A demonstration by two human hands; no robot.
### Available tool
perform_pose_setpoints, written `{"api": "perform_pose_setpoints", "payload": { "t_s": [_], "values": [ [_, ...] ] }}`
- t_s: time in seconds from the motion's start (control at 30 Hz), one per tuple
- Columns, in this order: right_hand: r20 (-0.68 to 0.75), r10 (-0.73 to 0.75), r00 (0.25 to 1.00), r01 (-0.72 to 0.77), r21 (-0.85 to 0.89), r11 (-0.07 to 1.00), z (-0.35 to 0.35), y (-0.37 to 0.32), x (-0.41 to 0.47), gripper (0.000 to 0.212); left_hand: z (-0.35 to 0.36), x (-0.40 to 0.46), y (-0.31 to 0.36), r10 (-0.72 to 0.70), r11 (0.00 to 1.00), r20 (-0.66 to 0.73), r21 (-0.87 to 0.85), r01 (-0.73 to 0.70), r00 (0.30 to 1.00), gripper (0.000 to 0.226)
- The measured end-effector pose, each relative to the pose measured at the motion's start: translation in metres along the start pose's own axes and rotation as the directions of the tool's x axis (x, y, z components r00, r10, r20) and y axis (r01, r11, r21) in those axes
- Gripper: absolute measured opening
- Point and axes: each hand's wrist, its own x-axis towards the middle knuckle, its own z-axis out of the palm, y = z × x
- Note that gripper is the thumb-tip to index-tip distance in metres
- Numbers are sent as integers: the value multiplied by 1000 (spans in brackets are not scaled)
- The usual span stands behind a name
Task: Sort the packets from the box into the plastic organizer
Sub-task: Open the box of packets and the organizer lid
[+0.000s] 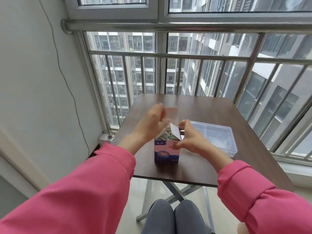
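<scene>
A small blue and pink box (166, 153) stands upright near the front of the dark brown table (199, 169), its white top flaps raised. Several pale packets (166, 134) show inside the opening. My right hand (189, 138) grips the box's upper right corner, thumb on the front face and fingers at a side flap. My left hand (152, 123) hovers blurred over the box's left side with loosely bent fingers, holding nothing I can make out. The clear plastic organizer (232, 142) lies to the right of the box, partly hidden behind my right hand.
A metal railing (168, 55) and windows stand just behind the table's far edge. A white wall with a thin cable (67, 81) is on the left. My knees (173, 215) sit below the table's front edge, beside its crossed metal legs.
</scene>
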Motion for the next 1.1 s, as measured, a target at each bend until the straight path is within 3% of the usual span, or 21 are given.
{"api": "perform_pose_setpoints", "payload": {
  "t_s": [0.07, 0.13, 0.3, 0.4, 0.5, 0.63, 0.77, 0.8, 0.87, 0.97, 1.1],
  "values": [
    [7, 3, 1000, -3, 59, 998, 2, 2, -2, 81, 3, -1, 4, -3, 998, 283, 60, -14, 959, 29],
    [15, 12, 1000, -14, 159, 987, 3, 2, -4, 85, 4, -2, 3, -55, 996, 384, 86, 24, 922, 33],
    [-50, 64, 997, -46, 306, 951, 1, -5, -12, 69, -3, -12, 0, -130, 987, 232, -65, 148, 964, 23],
    [-59, 41, 997, -27, 222, 975, 2, -10, -15, 72, -7, -16, 1, -186, 976, 116, -92, 197, 976, 22],
    [-103, -39, 994, 40, 8, 999, 6, -15, -15, 76, -11, -22, 0, -237, 971, 39, 26, 236, 971, 27],
    [-182, -43, 982, 45, 3, 999, 13, -20, -15, 46, -12, -33, 0, -180, 947, 117, 290, 140, 977, 33],
    [-219, 88, 972, -25, 275, 961, 16, -14, -17, 45, -10, -34, 18, -250, 956, 189, 204, 211, 950, 39],
    [-234, 86, 968, -22, 263, 965, 18, -12, -17, 44, -8, -35, 20, -257, 956, 229, 202, 212, 939, 49],
    [-275, 60, 959, -40, 77, 996, 23, -6, -12, 38, -9, -37, 23, -273, 951, 328, 233, 202, 905, 75],
    [-354, 4, 935, -85, -213, 973, 31, -4, -8, 31, -8, -38, 21, -279, 941, 380, 292, 171, 882, 87],
    [-304, -47, 951, 1, -150, 989, 39, -5, 2, 28, -6, -33, 15, -338, 917, 345, 330, 224, 876, 95]
  ]
}}
